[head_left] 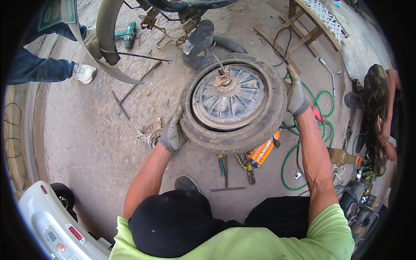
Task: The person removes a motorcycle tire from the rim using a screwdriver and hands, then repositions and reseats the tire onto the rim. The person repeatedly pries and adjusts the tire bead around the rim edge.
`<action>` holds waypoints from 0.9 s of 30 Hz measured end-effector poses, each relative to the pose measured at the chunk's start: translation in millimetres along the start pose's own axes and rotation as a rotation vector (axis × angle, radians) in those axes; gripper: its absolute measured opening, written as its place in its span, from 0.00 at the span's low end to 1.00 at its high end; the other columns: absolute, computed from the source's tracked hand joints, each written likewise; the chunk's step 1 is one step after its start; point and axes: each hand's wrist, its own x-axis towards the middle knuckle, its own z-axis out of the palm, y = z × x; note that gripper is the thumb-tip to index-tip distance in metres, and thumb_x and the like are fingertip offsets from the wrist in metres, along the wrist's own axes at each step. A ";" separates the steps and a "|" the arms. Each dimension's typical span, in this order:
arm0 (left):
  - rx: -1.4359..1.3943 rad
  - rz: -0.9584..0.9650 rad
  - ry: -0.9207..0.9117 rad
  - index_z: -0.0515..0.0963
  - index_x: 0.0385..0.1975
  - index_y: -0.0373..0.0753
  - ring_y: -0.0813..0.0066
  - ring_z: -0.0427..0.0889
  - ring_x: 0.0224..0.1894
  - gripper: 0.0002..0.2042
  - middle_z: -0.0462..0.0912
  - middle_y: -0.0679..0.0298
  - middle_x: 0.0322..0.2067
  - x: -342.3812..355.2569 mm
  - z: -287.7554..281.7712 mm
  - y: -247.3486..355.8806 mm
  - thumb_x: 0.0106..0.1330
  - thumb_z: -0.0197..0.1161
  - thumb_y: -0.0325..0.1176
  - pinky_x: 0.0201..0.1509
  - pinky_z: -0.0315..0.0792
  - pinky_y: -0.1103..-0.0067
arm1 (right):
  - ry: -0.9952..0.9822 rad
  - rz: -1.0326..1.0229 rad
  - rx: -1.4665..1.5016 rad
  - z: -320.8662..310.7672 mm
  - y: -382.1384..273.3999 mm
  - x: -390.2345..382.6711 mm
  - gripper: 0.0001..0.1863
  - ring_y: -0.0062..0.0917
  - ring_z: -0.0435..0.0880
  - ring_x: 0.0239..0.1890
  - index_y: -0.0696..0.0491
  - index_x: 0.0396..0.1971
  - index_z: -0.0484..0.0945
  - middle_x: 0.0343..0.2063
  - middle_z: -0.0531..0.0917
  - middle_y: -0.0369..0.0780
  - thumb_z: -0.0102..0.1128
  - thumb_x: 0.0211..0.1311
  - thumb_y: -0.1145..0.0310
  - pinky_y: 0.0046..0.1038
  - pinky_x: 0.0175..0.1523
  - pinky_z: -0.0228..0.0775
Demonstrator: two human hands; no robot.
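Note:
A dusty scooter wheel (236, 138) with a black tyre and a ribbed hub lies face up before me, seemingly tilted. Its axle (222, 73) sticks up from the hub, with a cable running off it. My left hand (174, 135), in a grey work glove, grips the tyre's lower left side. On the right side of the tyre is my right hand (297, 97), gloved too, thumb side up. The fingers of both hands are partly hidden against the tyre. A metal bracket-like part (150, 138) lies beside my left hand.
A partly dismantled scooter (197, 41) stands beyond the wheel. Around lie a teal power drill (128, 35), an orange box (262, 151), pliers (222, 166), a T-handle tool (227, 188), a green hose (284, 167) and a lug wrench (331, 74). Another person's shoe (84, 73) is at left; someone sits right.

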 end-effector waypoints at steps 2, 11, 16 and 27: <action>-0.173 -0.061 -0.001 0.76 0.79 0.41 0.59 0.86 0.70 0.30 0.86 0.58 0.72 22.8 -0.7 -3.7 0.85 0.68 0.50 0.79 0.79 0.57 | -0.007 0.026 -0.083 -1.0 -14.1 10.6 0.26 0.36 0.95 0.58 0.59 0.72 0.82 0.62 0.91 0.50 0.62 0.87 0.55 0.43 0.68 0.90; -0.052 0.194 0.084 0.81 0.73 0.36 0.61 0.93 0.61 0.24 0.91 0.54 0.65 7.1 -5.3 29.0 0.82 0.71 0.39 0.72 0.86 0.63 | 0.019 -0.087 -0.138 -13.9 31.0 10.7 0.25 0.33 0.96 0.56 0.58 0.74 0.78 0.62 0.91 0.48 0.64 0.85 0.63 0.38 0.64 0.92; -0.001 0.258 0.073 0.78 0.75 0.38 0.62 0.89 0.66 0.26 0.88 0.55 0.68 -12.8 -21.3 35.2 0.82 0.71 0.40 0.75 0.83 0.63 | -0.037 -0.180 -0.229 0.1 49.0 30.2 0.28 0.28 0.94 0.61 0.55 0.78 0.74 0.65 0.89 0.46 0.63 0.86 0.65 0.34 0.67 0.90; 0.169 0.400 -0.018 0.73 0.78 0.34 0.66 0.85 0.69 0.31 0.85 0.56 0.70 -47.6 27.0 10.6 0.82 0.73 0.40 0.77 0.79 0.65 | 0.167 0.050 -0.765 -0.3 -11.8 63.5 0.23 0.34 0.94 0.57 0.56 0.68 0.83 0.59 0.93 0.47 0.62 0.84 0.58 0.36 0.66 0.87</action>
